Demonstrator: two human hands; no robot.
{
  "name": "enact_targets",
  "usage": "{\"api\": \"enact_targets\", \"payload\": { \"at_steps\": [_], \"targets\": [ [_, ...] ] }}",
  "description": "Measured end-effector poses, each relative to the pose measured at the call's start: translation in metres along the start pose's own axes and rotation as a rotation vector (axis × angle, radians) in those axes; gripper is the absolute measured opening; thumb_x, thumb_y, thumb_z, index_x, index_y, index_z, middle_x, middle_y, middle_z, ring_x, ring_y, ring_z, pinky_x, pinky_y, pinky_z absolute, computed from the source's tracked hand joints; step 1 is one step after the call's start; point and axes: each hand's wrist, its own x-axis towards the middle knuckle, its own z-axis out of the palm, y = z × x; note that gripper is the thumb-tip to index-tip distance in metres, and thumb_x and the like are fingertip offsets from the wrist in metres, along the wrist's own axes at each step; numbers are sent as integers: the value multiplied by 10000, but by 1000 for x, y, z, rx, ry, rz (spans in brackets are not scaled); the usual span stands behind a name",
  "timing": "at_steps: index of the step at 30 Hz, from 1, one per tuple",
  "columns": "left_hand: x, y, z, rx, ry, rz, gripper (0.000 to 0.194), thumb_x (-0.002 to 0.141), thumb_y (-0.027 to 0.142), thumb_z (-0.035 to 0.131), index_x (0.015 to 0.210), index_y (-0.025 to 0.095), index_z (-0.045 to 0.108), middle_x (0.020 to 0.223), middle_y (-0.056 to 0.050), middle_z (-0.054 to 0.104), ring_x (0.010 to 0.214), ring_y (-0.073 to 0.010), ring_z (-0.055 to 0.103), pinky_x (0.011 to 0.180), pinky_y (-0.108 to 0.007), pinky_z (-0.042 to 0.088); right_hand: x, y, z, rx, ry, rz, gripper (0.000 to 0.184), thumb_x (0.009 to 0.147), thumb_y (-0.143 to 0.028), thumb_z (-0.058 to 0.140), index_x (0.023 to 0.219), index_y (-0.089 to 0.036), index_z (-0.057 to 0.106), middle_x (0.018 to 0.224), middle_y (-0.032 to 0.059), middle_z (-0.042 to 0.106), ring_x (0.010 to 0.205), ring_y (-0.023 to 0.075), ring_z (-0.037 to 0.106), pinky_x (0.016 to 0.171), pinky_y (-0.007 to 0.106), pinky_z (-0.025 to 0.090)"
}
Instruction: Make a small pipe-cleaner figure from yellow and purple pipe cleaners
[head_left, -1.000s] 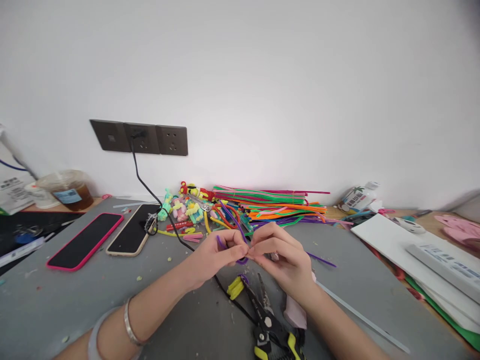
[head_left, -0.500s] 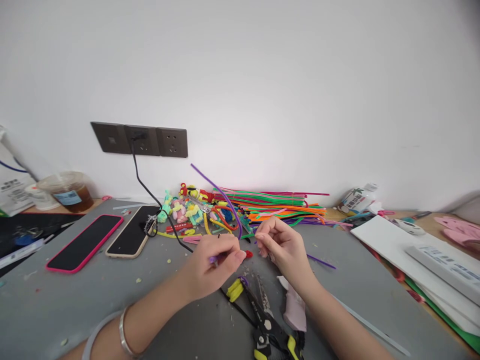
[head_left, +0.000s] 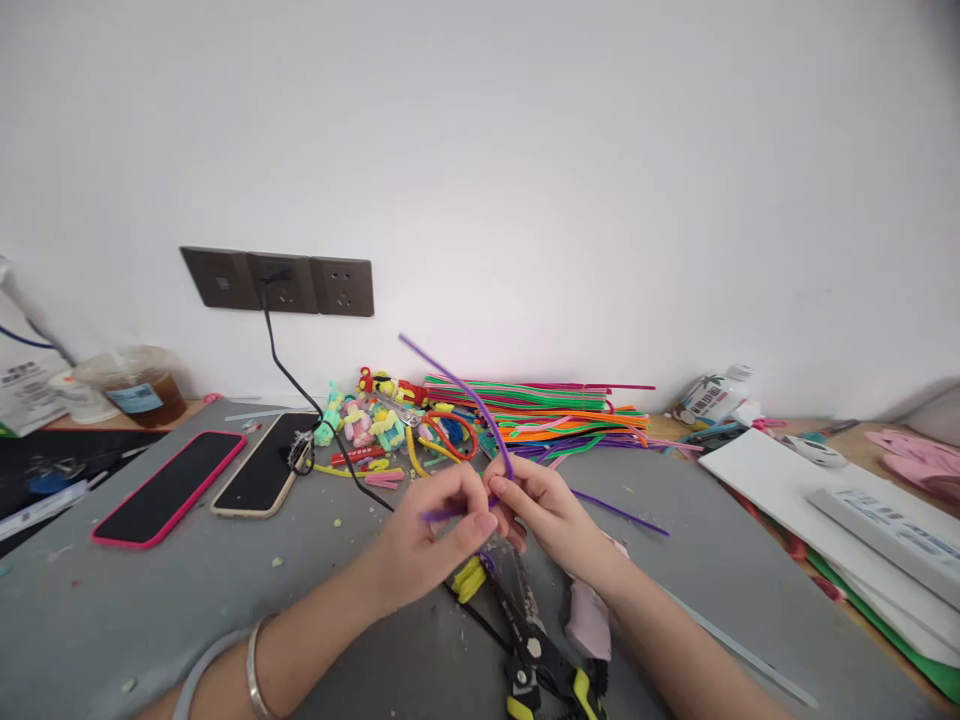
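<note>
A purple pipe cleaner (head_left: 465,388) curves up and to the left from between my hands. My left hand (head_left: 439,535) is closed round its lower part, with a short piece showing inside the curled fingers. Thumb and fingers of my right hand (head_left: 536,505) pinch the same pipe cleaner where it bends, and the fingertips of both hands meet there. Below them on the grey mat lie black-and-yellow pliers (head_left: 532,650) and a small yellow bundle (head_left: 470,580) with a bit of purple at its end. A pale pink tool (head_left: 589,620) sits beside the pliers, partly behind my right forearm.
Bundles of coloured pipe cleaners (head_left: 555,410) and small finished figures (head_left: 360,420) lie against the wall. Two phones (head_left: 172,490) rest at left, near a black cable (head_left: 281,360) and a drink cup (head_left: 142,385). White boards (head_left: 780,500) and a bottle (head_left: 712,395) are at right.
My right hand has moved left and down to meet my left hand, and now grips the purple pipe cleaner. The strand's upper end has shifted slightly right.
</note>
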Motion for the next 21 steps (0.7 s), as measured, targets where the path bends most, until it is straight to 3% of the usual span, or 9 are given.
{"api": "enact_targets", "payload": {
  "at_steps": [5, 9, 15, 21],
  "targets": [
    [13, -8, -5, -406, 254, -162, 244, 764, 299, 801, 898, 178, 635, 935, -37, 691, 942, -159, 642, 895, -296, 498, 7, 2, -6, 176, 172, -8, 365, 840, -524, 681, 792, -183, 561, 544, -53, 575, 366, 70, 468, 404, 205, 366],
    [15, -17, -9, -573, 322, -303, 291, 718, 255, 839, 966, 175, 710, 1014, -55, 745, 972, -163, 674, 901, -280, 519, 8, 4, -8, 276, 212, 22, 366, 806, -513, 724, 783, -186, 561, 578, -36, 615, 420, 92, 552, 447, 214, 438],
    [13, -26, -11, -558, 334, -306, 220, 729, 347, 828, 817, 163, 745, 923, -48, 754, 863, -152, 683, 763, -253, 552, 7, 6, -5, 303, 172, 42, 343, 827, -483, 718, 776, -179, 568, 565, -34, 626, 416, 84, 566, 442, 193, 452],
    [13, -22, -11, -460, 306, -271, 192, 705, 294, 845, 829, 184, 749, 947, -40, 735, 833, -135, 649, 694, -225, 532, 8, 9, -7, 324, 189, 92, 348, 797, -477, 749, 777, -169, 589, 571, -36, 629, 402, 74, 561, 424, 181, 459]
  ]
}}
